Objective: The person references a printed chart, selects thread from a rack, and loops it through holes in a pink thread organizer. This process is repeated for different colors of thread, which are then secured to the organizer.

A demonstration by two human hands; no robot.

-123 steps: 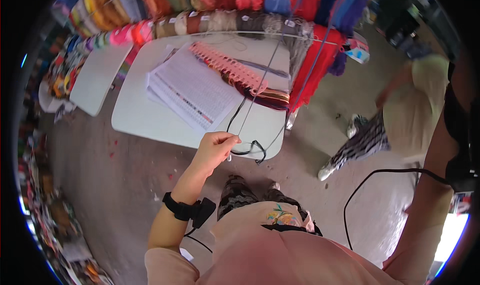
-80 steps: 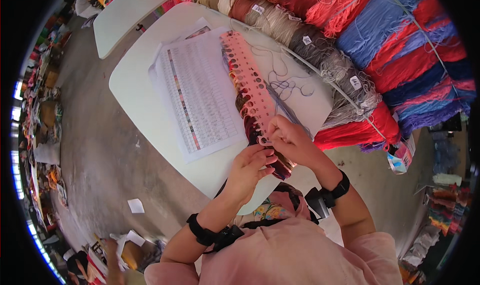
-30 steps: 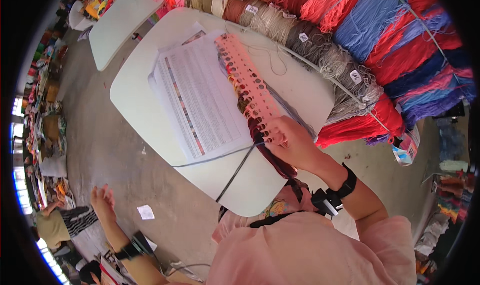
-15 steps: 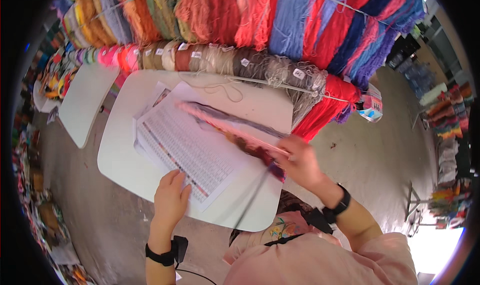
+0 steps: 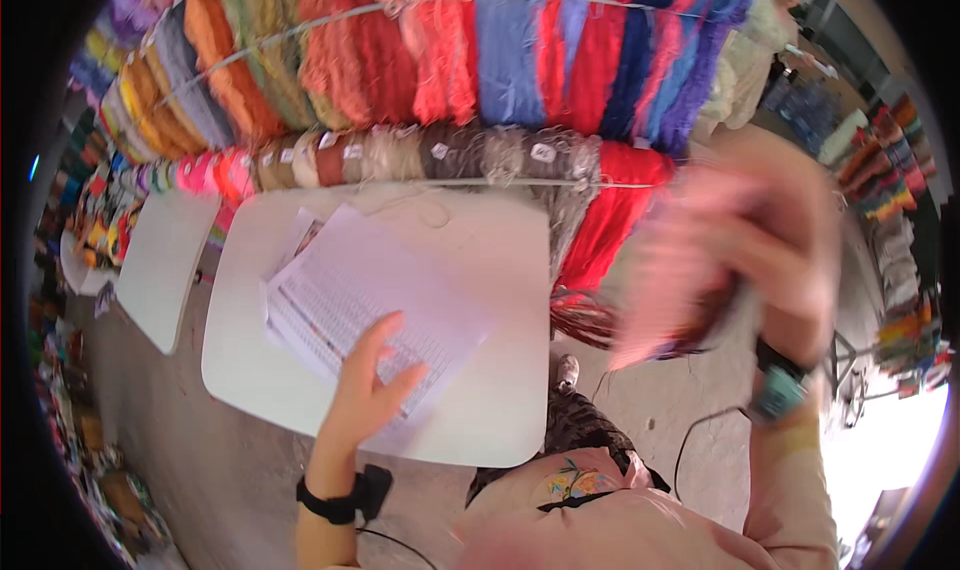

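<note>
Lifted: right hand (image 5: pixel 790 240) raised, gripping blurred pink yarn sample strip (image 5: pixel 680 290) | left hand (image 5: pixel 370 390) spread on printed sheets (image 5: pixel 370 310) | risk: dangling threads snagging table (image 5: pixel 500 410) edge.

The tabletop (image 5: pixel 480 270) is seen as a smooth, matt white surface, probably laminate or plastic. The printed sheets (image 5: pixel 370 300) lying on it are of thin white paper, matt and flat, covered in fine print. Above them, hanks of yarn (image 5: pixel 500 60) are hung in rows; their fibre looks soft, fuzzy and rough, without gloss. The smaller skeins (image 5: pixel 440 155) below are of the same woolly stuff, with small paper tags attached. A blurred pink strip (image 5: pixel 690 260) with dark threads is lifted by the right hand (image 5: pixel 790 240); its material cannot be told. The left hand (image 5: pixel 370 395) is laid on the paper. The floor (image 5: pixel 250 470) is shown as rough, dull concrete. The person's shirt (image 5: pixel 620 530) is of soft matt pink cloth.
</note>
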